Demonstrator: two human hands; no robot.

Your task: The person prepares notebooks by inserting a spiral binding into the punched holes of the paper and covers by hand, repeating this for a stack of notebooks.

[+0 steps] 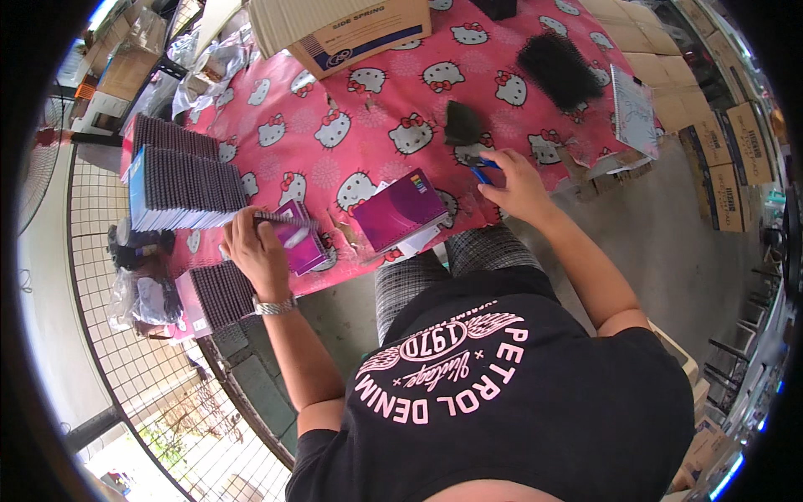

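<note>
My left hand point(255, 247) is closed on the dark-bound edge of a spiral notebook point(286, 221) beside the left stacks. Just under and right of that hand lies a purple notebook point(307, 244). A pile of purple notebook covers or pages point(400, 211) sits in front of me, with white sheets poking out below. My right hand point(517, 186) grips a blue-handled hand tool point(483, 171), which looks like pliers or cutters; its jaws are hard to make out. A dark block-like piece point(462, 123) lies just beyond the tool.
Stacks of spiral notebooks point(188, 184) stand at the table's left, with another stack point(222, 294) lower down. A carton point(351, 38) is at the back. Black bristly coils point(559, 71) and a pale notebook point(633, 113) lie right. The pink tablecloth point(276, 171) is torn in places.
</note>
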